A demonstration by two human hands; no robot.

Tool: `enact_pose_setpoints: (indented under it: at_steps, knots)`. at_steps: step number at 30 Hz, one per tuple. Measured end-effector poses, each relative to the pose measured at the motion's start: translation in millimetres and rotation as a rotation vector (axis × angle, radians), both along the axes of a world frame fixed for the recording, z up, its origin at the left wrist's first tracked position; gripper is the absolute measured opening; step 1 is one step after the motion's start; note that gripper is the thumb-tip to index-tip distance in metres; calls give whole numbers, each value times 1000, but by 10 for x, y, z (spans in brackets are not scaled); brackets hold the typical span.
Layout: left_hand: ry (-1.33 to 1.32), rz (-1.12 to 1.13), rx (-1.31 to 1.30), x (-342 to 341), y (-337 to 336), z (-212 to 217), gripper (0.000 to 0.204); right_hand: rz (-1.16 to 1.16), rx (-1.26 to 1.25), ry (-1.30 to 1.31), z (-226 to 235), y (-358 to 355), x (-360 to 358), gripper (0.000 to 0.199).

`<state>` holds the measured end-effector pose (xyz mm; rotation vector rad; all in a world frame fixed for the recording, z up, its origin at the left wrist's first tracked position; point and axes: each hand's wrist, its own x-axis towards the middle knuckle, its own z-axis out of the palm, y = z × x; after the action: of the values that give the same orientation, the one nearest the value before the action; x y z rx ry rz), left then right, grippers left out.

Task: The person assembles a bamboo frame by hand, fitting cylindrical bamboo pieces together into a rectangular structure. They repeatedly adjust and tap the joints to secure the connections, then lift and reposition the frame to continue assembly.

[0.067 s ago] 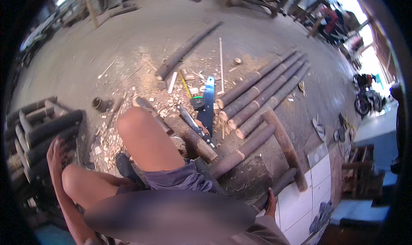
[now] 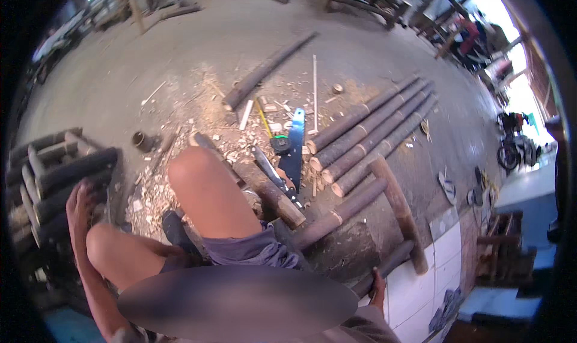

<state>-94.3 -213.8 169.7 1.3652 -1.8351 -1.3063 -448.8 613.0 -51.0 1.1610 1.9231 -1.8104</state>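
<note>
My right hand [image 2: 378, 290] is wrapped round a dark bamboo pole [image 2: 392, 262] at the lower right. That pole meets a brown bamboo crosspiece [image 2: 399, 214], and a second, lighter pole [image 2: 341, 217] joins the crosspiece's upper part, making a U-shaped frame. The frame's near ends are hidden by my body. On the left, my left hand [image 2: 80, 206] is raised with its fingers stretched out, beside a stack of dark bamboo frames [image 2: 75, 173]; whether it touches them I cannot tell. A thick short log [image 2: 273, 196] lies beyond my raised knee.
Ahead lie a handsaw [image 2: 293, 144], a tape measure [image 2: 280, 143], a knife-like blade [image 2: 267, 167] and scattered wood chips [image 2: 147, 192]. Several bamboo poles [image 2: 372, 132] lie side by side at right; another [image 2: 264, 75] lies farther off. A bamboo cup-like section [image 2: 142, 141] stands left; sandals [image 2: 446, 188] lie right.
The whole view has shifted slightly. Both hands keep nearly the same places, and the right one still holds the dark bamboo pole.
</note>
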Motion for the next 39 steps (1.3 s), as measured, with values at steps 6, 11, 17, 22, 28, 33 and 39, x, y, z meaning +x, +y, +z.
enact_pose_setpoints:
  at_steps: [6,11,17,22,28,33,39]
  knots:
    - [-148,-231,-224,-849,-68,383,54,-13,-14,23,290,-595,502,74]
    - [-227,-558,-367,-1790,-21,686,54,-50,-2,213,539,-870,467,71]
    - [-197,-987,-365,-2987,429,580,53,30,-33,320,767,-771,175,71]
    - [-45,-1123,-242,-3636,1161,342,50,103,8,475,1142,-893,78,71]
    - [-84,-1286,-497,-3957,1414,228,69,302,209,743,1846,-1421,-46,62]
    - [-216,-1195,-425,-4205,1443,139,112,572,401,909,2320,-1968,-103,67]
    - [328,-834,241,-3980,1191,162,106,798,516,1004,2712,-2360,-27,90]
